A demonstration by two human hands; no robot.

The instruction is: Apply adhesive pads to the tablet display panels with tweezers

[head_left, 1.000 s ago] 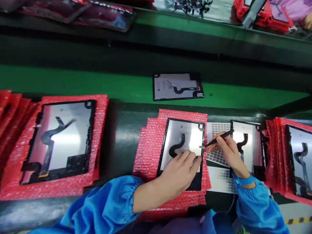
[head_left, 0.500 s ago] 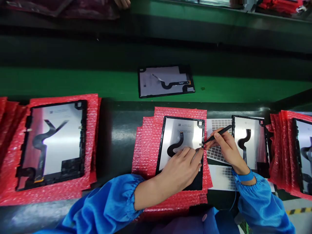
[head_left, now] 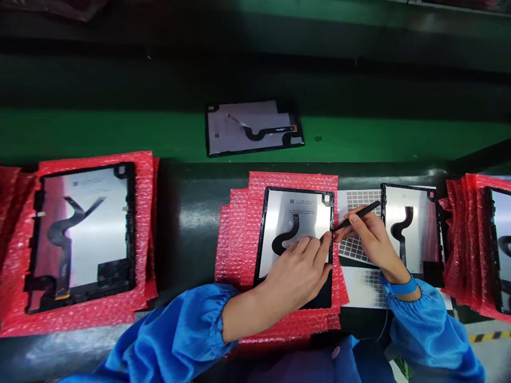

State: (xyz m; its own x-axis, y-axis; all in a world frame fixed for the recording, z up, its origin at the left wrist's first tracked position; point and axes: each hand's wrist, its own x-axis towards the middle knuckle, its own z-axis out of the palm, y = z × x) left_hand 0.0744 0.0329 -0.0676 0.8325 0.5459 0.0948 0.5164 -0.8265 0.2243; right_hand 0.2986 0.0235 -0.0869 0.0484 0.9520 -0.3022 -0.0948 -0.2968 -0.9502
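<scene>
A tablet panel (head_left: 297, 221) with a black flex cable lies back-up on a stack of red bubble wrap (head_left: 239, 239) in front of me. My left hand (head_left: 297, 271) lies flat on its lower right part, fingers stretched toward the right edge. My right hand (head_left: 369, 236) pinches black tweezers (head_left: 357, 215), their tip touching the panel's right edge by my left fingertips. Under my right hand sits a sheet of small grey stickers (head_left: 357, 244).
Another panel (head_left: 411, 231) lies right of the sticker sheet, with more red-wrapped panels (head_left: 485, 244) beyond. A panel on red wrap (head_left: 82, 234) sits at the left. One bare panel (head_left: 251, 127) rests on the green conveyor belt (head_left: 99, 133) behind.
The bare panel on the belt has drifted left. My tweezers' tip moved from the sticker sheet to the panel's right edge. My left hand stays on the panel.
</scene>
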